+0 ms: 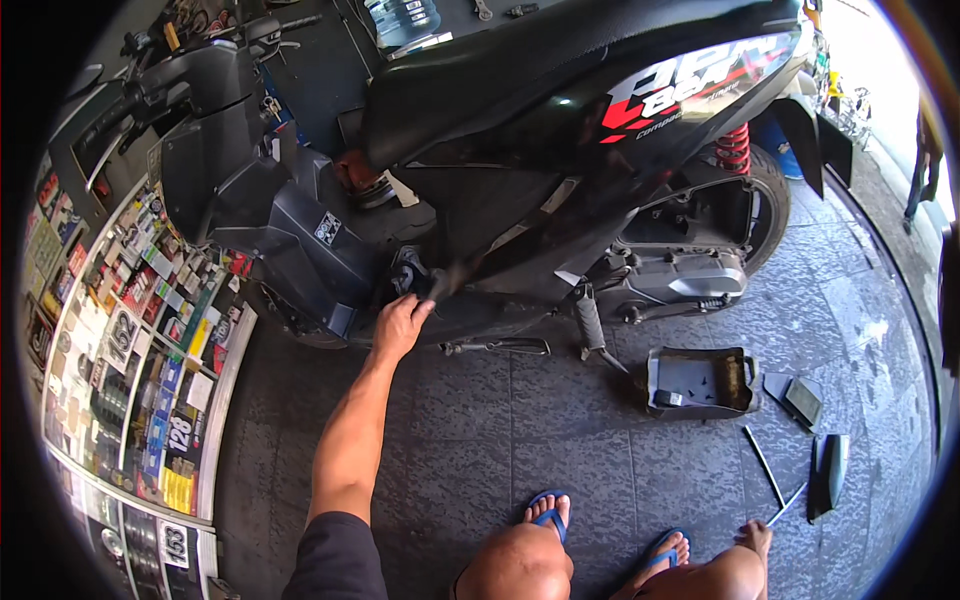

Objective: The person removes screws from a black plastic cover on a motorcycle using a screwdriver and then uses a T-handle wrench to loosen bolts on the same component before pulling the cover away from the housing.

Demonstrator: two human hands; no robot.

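A black scooter (560, 110) stands side-on before me, with a grey engine casing (690, 278) and an open compartment above it. My left hand (402, 322) reaches to the lower frame by the footboard. Its fingers are pinched around a dark, blurred piece (447, 283) whose kind I cannot make out. Low at the right, beside my knee, my right hand (757, 538) is closed on the crossbar end of a T-handle wrench (765, 465). The wrench's shaft points away from me, toward the scooter.
A grey plastic tray (703, 408) with small parts inside sits under the rear. Right of it lie dark flat parts (800, 402) and a dark curved cover (828, 477). A glass display case (130, 370) full of boxes lines the left. The kickstand (592, 325) juts out.
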